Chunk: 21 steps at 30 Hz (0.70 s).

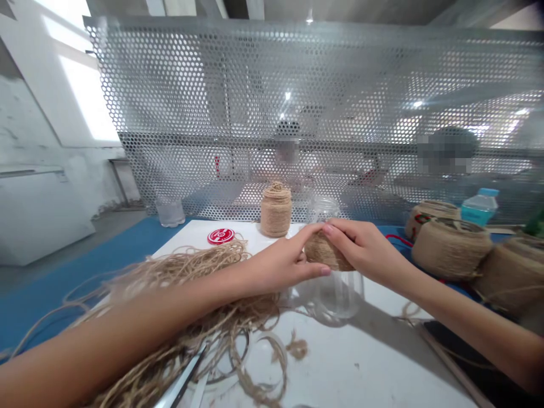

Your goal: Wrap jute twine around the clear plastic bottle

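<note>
My left hand point(280, 263) and my right hand point(361, 247) both grip a clear plastic jar point(338, 297) from either side. A band of jute twine point(327, 253) circles its middle, partly hidden by my fingers. Under my left forearm lies a tangled heap of loose jute twine point(182, 300). A pair of scissors point(183, 377) sits at the heap's near edge, mostly buried. Behind my hands stands a jar fully wrapped in twine point(276, 209), and a flat red lid point(221, 236) lies on the white board point(382, 362).
Several twine-wrapped bowls point(451, 248) crowd the right side, near a plastic water bottle point(480, 207). A perforated metal screen point(297, 113) stands across the blue table point(63, 289), with two co-workers beyond it. A dark flat object point(463, 351) lies at the lower right.
</note>
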Each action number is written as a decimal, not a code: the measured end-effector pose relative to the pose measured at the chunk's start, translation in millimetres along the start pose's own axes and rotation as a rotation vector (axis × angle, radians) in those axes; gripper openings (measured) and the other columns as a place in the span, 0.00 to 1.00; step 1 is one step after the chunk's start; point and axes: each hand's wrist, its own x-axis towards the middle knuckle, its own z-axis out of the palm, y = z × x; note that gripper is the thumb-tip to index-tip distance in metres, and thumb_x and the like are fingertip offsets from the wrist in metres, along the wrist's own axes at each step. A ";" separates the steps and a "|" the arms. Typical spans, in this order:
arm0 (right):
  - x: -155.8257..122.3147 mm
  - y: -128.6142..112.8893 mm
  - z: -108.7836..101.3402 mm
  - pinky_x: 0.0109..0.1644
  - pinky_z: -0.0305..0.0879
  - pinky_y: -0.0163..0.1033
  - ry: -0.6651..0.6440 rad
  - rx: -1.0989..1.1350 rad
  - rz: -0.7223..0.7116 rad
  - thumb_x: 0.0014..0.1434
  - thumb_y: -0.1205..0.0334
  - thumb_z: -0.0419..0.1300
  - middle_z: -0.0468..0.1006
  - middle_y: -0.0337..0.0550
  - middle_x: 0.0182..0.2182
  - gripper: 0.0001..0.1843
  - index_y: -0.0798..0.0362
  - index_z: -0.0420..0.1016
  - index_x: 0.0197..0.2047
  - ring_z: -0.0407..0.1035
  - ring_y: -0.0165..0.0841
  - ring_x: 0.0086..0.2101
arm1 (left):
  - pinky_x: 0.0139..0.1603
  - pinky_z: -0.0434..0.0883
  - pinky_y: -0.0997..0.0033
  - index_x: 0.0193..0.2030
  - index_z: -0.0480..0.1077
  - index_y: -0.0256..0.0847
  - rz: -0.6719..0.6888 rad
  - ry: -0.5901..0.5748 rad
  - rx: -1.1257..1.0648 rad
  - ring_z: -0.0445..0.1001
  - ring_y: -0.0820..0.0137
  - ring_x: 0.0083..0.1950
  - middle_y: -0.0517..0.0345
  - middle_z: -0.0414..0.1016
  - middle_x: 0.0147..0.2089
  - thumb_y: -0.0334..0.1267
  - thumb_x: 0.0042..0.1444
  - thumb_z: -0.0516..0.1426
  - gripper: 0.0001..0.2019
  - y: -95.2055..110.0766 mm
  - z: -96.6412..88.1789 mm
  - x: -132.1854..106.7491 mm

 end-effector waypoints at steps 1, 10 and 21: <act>0.2 1.4 0.5 0.25 0.48 0.34 0.001 0.011 0.006 0.62 0.57 0.45 0.59 0.34 0.18 0.19 0.53 0.54 0.21 0.54 0.26 0.21 | 0.21 0.54 0.77 0.62 0.47 0.46 0.008 -0.006 -0.013 0.55 0.77 0.20 0.69 0.55 0.19 0.45 0.54 0.55 0.31 -2.4 -0.3 0.9; 1.3 8.7 1.7 0.24 0.47 0.33 0.007 0.050 0.017 0.62 0.56 0.45 0.55 0.33 0.17 0.19 0.53 0.52 0.20 0.52 0.26 0.21 | 0.21 0.53 0.78 0.64 0.44 0.46 0.051 -0.067 -0.048 0.54 0.78 0.21 0.69 0.53 0.20 0.45 0.55 0.54 0.33 -18.5 -3.9 4.1; 1.8 16.1 4.6 0.25 0.47 0.33 0.037 0.108 0.009 0.62 0.57 0.45 0.53 0.33 0.18 0.19 0.52 0.49 0.21 0.50 0.25 0.21 | 0.21 0.52 0.79 0.65 0.41 0.44 0.020 -0.085 0.010 0.53 0.78 0.20 0.70 0.53 0.20 0.48 0.56 0.52 0.34 -27.1 -4.6 5.5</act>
